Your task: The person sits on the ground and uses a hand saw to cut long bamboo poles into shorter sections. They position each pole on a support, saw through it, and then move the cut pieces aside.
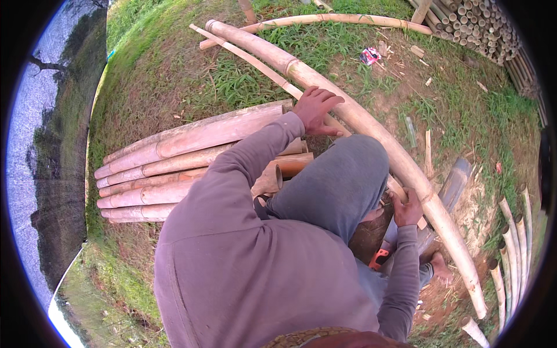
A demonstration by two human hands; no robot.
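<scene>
A long split bamboo strip (255, 62) runs diagonally from the far left, under my left hand and behind my raised knee, to my right hand. My left hand (316, 110) lies over the strip with its thumb and fingers apart, the fingers toward a thick bamboo pole (371, 119). Near the strip's lower end, my right hand (407, 207) is closed around it, beside the pole. The knee hides the strip's middle part. An orange-red handle-like piece (379, 259) shows below my right hand, partly covered by my leg and sleeve.
Several thick bamboo poles (191, 139) lie stacked to my left. Another pole (342, 19) crosses at the far side. A large bamboo pile (478, 26) stands at the far right, and upright cut poles (513, 255) at the near right. A dark split piece (456, 180) lies beyond the pole.
</scene>
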